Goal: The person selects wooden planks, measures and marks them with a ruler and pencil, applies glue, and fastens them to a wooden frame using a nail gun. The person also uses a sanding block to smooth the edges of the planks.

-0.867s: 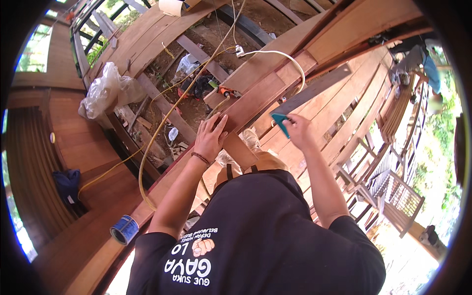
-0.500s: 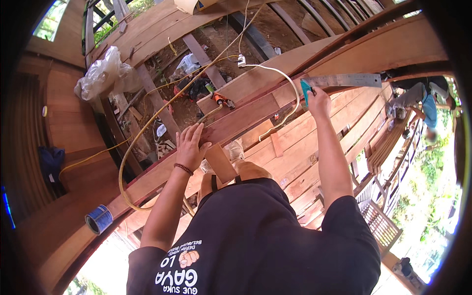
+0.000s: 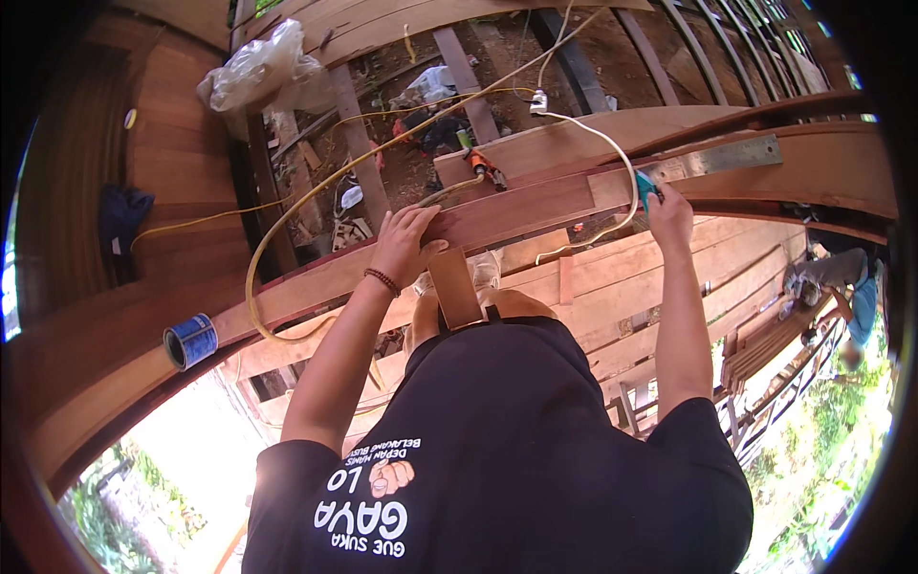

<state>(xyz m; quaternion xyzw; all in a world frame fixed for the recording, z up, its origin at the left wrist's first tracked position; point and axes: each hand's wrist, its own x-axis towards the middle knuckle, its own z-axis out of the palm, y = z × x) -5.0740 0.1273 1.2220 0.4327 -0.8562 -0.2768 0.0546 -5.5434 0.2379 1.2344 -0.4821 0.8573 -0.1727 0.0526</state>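
The left hand (image 3: 402, 242) is resting over the near edge of the plank (image 3: 521, 212); whether it is gripping, I cannot tell. The right hand (image 3: 671, 218) is clasping the teal handle (image 3: 645, 186) of the try square (image 3: 717, 160), which is pointing toward the plank's right end. Seating the handle squarely against the edge should help accuracy.

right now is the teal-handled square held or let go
Held: the right hand grips its teal handle; the metal blade extends rightward.
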